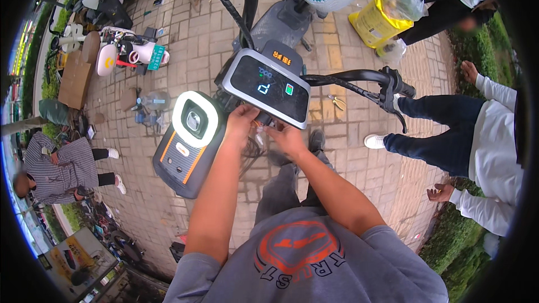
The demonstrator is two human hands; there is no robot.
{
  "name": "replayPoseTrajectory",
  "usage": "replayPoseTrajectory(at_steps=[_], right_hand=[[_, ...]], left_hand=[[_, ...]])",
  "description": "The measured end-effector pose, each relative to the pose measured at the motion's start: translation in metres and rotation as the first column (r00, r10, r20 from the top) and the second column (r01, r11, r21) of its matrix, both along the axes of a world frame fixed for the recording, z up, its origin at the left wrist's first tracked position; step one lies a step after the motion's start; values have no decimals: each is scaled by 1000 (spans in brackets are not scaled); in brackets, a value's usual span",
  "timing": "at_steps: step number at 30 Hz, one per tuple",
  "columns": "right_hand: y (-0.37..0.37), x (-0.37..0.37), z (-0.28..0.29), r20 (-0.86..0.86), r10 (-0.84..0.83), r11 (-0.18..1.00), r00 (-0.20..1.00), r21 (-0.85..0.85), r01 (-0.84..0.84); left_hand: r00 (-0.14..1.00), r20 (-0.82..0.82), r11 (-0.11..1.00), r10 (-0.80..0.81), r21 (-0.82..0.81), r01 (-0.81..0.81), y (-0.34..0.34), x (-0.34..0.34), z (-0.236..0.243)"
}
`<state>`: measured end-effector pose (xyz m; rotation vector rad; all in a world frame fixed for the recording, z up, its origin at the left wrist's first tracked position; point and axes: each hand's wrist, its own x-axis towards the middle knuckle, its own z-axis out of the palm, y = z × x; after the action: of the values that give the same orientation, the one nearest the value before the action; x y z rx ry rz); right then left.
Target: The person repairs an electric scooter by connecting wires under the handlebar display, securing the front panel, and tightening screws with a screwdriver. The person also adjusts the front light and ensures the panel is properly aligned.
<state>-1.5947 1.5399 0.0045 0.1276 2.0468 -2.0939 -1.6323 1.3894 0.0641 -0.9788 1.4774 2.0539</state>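
Under the lower edge of a lit dashboard display [266, 88], my left hand [241, 123] and my right hand [286, 137] work close together. Their fingers are closed in a pinch on thin wires [259, 125], with white and orange bits showing between them. Fingertips partly hide the wires' ends. The display sits tilted at the handlebar [251, 0] of an electric scooter. To the left of my left forearm is a dark front panel [184, 160] with orange stripes, its ring-shaped headlight [195, 119] glowing white. Dark cables [252, 154] hang below my hands.
Pliers [337, 102] lie on the paving beyond the right brake lever [401, 123]. A person in white sleeves [494, 151] stands at the right. Another is near a yellow bag [379, 22]. Parked scooters [132, 53], a cardboard box [80, 78] and a person in a checked coat [64, 160] are left.
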Motion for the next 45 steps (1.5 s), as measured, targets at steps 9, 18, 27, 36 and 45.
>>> replayPoseTrajectory(at_steps=[9, 18, 27, 36, 45], right_hand=[[27, -30, 77, 106, 348, 927, 931, 110, -359], [42, -19, 76, 125, 277, 910, 953, 285, -302], [44, -15, 76, 198, 267, 876, 943, 358, -323], [36, -37, 47, 208, 557, 701, 804, 401, -590], [34, -41, 64, -33, 577, 652, 816, 619, -437]], left_hand=[[992, -106, 988, -68, -142, 52, 3, 4, -6], [886, -14, 872, -463, -188, 452, 13, 8, -9], [878, -35, 853, -477, -260, 453, 17, 8, -28], [920, 24, 912, -392, -119, 392, 16, 12, -21], [986, 36, 973, -163, -157, 166, 34, 14, -21]])
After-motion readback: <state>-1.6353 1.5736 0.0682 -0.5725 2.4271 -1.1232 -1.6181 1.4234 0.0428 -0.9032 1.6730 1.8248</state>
